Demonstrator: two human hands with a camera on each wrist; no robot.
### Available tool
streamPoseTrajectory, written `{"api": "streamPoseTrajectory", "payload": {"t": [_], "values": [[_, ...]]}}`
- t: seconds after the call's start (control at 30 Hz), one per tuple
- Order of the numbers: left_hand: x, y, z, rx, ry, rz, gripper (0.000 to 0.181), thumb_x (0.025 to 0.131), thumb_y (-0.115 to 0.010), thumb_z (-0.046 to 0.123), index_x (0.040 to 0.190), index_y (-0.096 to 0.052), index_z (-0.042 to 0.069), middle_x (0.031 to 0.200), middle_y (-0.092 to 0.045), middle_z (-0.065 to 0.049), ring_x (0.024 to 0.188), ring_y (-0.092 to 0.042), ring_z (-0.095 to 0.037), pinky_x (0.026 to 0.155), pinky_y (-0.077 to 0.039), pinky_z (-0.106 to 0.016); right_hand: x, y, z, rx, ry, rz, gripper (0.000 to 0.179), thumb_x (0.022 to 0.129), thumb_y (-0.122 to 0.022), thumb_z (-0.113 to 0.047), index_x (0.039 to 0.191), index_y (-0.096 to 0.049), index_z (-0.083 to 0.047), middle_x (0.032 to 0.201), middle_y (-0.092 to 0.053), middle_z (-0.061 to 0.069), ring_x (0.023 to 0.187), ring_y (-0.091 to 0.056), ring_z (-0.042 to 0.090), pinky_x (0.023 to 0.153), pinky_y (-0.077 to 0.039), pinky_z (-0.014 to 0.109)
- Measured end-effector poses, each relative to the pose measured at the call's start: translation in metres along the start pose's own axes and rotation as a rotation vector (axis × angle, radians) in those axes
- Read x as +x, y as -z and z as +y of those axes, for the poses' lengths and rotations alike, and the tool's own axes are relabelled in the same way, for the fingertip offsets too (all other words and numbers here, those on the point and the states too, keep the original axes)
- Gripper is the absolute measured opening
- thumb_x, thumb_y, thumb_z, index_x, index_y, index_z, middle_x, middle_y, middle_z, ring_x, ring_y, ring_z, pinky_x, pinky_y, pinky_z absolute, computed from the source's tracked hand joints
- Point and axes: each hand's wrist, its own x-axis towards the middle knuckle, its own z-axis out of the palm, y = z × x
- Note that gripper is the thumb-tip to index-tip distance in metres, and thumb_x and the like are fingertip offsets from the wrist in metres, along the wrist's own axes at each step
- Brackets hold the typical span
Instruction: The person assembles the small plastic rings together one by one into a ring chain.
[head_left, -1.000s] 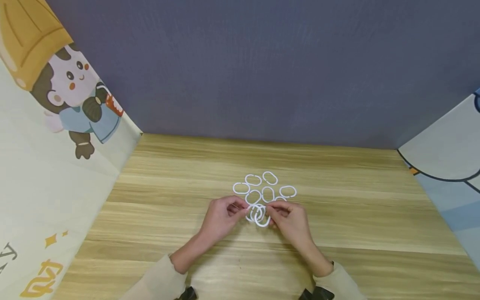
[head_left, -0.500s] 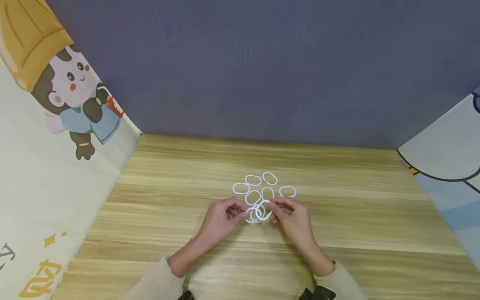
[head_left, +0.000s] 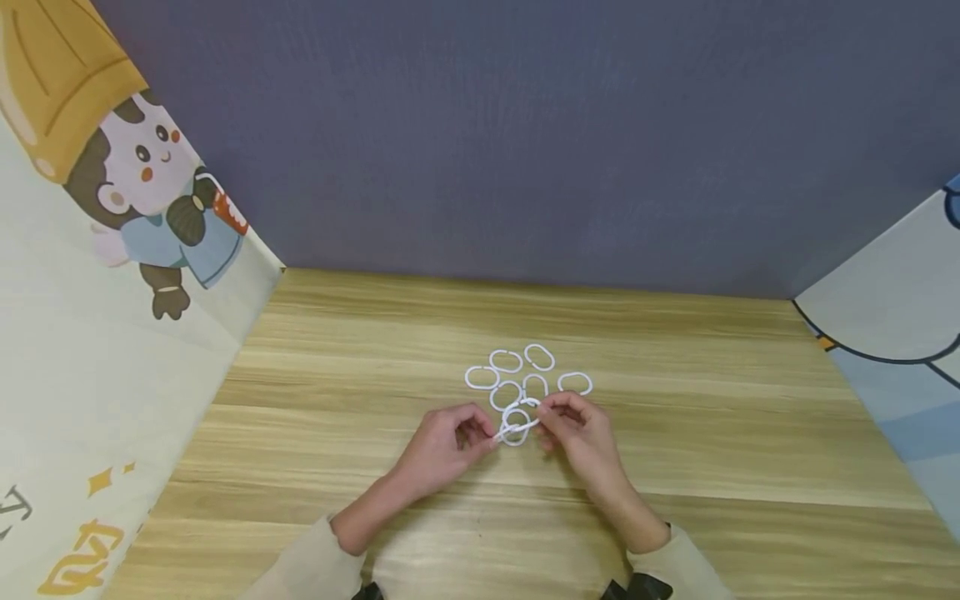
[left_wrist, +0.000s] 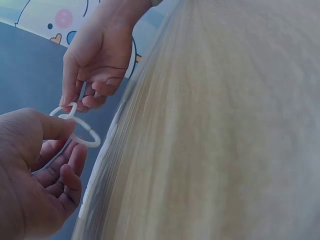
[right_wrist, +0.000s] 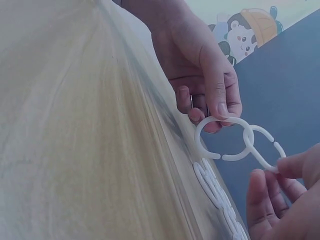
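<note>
My left hand pinches a white plastic C-ring, an oval with a small gap in one side, between thumb and forefinger. Opposite it, my right hand pinches a second white C-ring by its edge. In the right wrist view the two rings pass through each other like chain links, held just above the table. The left wrist view also shows them crossed between the fingertips. Under the held pair, another white C-ring lies on the wood, partly covered.
Several loose white C-rings lie flat just beyond the hands, some touching. The wood-grain table meets a dark blue panel at the back. Printed cartoon panels stand at the sides.
The right hand has turned its ring up and drawn slightly to the right. The left hand has lowered a little, and its ring now appears nearly edge-on in the head view.
</note>
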Motion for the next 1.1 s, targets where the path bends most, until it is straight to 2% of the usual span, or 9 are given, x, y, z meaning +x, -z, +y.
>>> {"api": "streamPoseTrajectory", "payload": {"t": [0.13, 0.37, 0.5, 0.67, 0.83, 0.9, 1.1], "values": [[-0.0006, -0.0001, -0.0004, -0.015, 0.003, -0.013, 0.011, 0.096, -0.084, 0.004, 0.102, -0.076, 0.008, 0.089, -0.074, 0.003, 0.079, -0.066, -0.006, 0.071, -0.058, -0.024, -0.0012, 0.0000, -0.0001, -0.019, -0.003, 0.008, 0.011, 0.102, -0.072, 0.006, 0.110, -0.069, 0.013, 0.089, -0.074, 0.015, 0.074, -0.071, 0.018, 0.057, -0.058, 0.025], [-0.0011, 0.0013, -0.0009, -0.115, -0.002, -0.044, 0.022, 0.095, -0.082, -0.001, 0.115, -0.071, 0.000, 0.102, -0.076, -0.014, 0.086, -0.067, -0.010, 0.078, -0.060, -0.024, -0.0035, -0.0013, -0.0028, -0.026, -0.023, -0.004, 0.014, 0.100, -0.076, 0.003, 0.109, -0.070, 0.011, 0.089, -0.074, 0.016, 0.071, -0.071, 0.016, 0.057, -0.059, 0.026], [-0.0015, 0.0026, 0.0000, -0.115, 0.006, -0.044, 0.024, 0.096, -0.083, 0.004, 0.116, -0.071, 0.001, 0.103, -0.075, -0.009, 0.087, -0.067, -0.011, 0.077, -0.059, -0.024, -0.0046, -0.0022, -0.0044, -0.026, -0.036, -0.011, 0.012, 0.100, -0.076, 0.005, 0.108, -0.070, 0.011, 0.090, -0.074, 0.019, 0.071, -0.071, 0.016, 0.057, -0.058, 0.025], [0.0000, 0.0044, 0.0023, -0.149, 0.025, 0.035, 0.019, 0.100, -0.081, 0.008, 0.115, -0.074, 0.000, 0.101, -0.075, -0.006, 0.088, -0.068, -0.012, 0.080, -0.060, -0.025, -0.0059, -0.0027, -0.0056, -0.029, -0.036, -0.023, 0.016, 0.099, -0.077, 0.004, 0.110, -0.069, 0.014, 0.091, -0.074, 0.021, 0.071, -0.072, 0.018, 0.057, -0.057, 0.024], [0.0023, 0.0048, 0.0035, -0.219, 0.095, 0.129, 0.018, 0.102, -0.080, 0.010, 0.113, -0.076, -0.003, 0.098, -0.076, -0.010, 0.085, -0.069, -0.015, 0.077, -0.059, -0.023, -0.0068, -0.0033, -0.0043, -0.039, -0.013, -0.061, 0.017, 0.098, -0.078, 0.005, 0.109, -0.070, 0.014, 0.092, -0.075, 0.023, 0.070, -0.072, 0.019, 0.057, -0.058, 0.024], [0.0030, 0.0044, 0.0043, -0.237, 0.119, 0.140, 0.019, 0.101, -0.081, 0.011, 0.113, -0.077, -0.004, 0.098, -0.077, -0.010, 0.085, -0.070, -0.016, 0.075, -0.059, -0.022, -0.0073, -0.0041, -0.0037, -0.041, -0.008, -0.078, 0.017, 0.097, -0.079, 0.005, 0.109, -0.070, 0.014, 0.093, -0.076, 0.023, 0.069, -0.071, 0.018, 0.056, -0.057, 0.024], [0.0032, 0.0047, 0.0066, -0.245, 0.122, 0.144, 0.019, 0.100, -0.082, 0.010, 0.110, -0.077, -0.004, 0.098, -0.077, -0.011, 0.084, -0.071, -0.018, 0.074, -0.062, -0.024, -0.0081, -0.0062, -0.0028, -0.045, -0.004, -0.108, 0.018, 0.097, -0.079, 0.003, 0.109, -0.070, 0.013, 0.094, -0.075, 0.023, 0.068, -0.070, 0.017, 0.056, -0.057, 0.024]]}}
